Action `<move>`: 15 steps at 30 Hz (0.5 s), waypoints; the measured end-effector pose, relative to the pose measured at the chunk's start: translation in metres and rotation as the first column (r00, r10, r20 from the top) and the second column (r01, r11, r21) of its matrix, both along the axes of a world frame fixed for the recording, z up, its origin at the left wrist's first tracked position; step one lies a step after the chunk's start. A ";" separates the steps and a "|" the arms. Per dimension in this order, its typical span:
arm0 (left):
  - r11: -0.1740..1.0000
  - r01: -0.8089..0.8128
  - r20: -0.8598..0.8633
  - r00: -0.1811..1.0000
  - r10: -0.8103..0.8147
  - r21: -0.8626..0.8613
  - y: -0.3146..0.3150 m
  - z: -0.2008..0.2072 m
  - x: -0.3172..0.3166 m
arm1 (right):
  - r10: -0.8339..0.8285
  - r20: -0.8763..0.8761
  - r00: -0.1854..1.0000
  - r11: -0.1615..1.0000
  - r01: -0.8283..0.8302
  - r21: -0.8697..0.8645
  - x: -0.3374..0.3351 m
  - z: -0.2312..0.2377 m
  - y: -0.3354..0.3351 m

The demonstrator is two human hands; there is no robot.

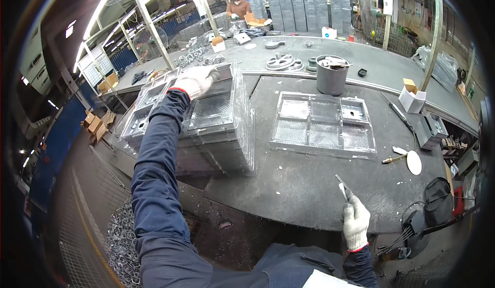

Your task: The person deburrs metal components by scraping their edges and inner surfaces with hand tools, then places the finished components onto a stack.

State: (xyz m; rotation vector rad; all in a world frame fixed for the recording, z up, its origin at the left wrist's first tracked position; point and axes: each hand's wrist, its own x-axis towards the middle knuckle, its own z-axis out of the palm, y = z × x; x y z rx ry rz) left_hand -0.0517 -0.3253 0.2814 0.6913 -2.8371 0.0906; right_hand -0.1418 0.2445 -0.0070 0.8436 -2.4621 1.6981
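Observation:
My left arm reaches across a tall stack of clear plastic compartment trays [219,151] on the left. My left hand [197,82], in a white knit glove, is at the top of the stack near its far side. Its fingers are bent down and closed, and what they grip is hidden. Low over the bench's front edge, my right hand [356,221], also gloved, is closed around a thin pointed metal tool [344,185] whose tip points away from me. Beyond it a single clear tray [325,150] lies flat, with a small metal-looking piece [352,112] in its far right compartment.
A grey tub [331,81] holding pale pieces stands behind the single tray. To the right lie a soldering-iron-like tool [398,114], a white disc [413,163] and a grey box [431,132]. Metal rings [124,241] fill the lower left. A person [238,7] works across the bench.

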 end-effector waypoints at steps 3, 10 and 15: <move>0.998 0.013 0.020 1.000 -0.012 -0.066 -0.009 -0.001 0.001 | -0.074 0.135 0.988 0.997 0.076 -0.016 -0.012 -0.011 0.014; 0.993 0.009 0.237 0.971 -0.037 0.115 -0.032 0.023 -0.007 | -0.177 -0.311 0.934 0.984 0.177 -0.029 -0.032 0.026 0.020; 0.951 0.290 0.121 0.953 -0.277 -0.109 0.120 0.055 -0.125 | -0.192 -0.433 0.881 0.953 0.273 0.132 -0.049 0.022 0.036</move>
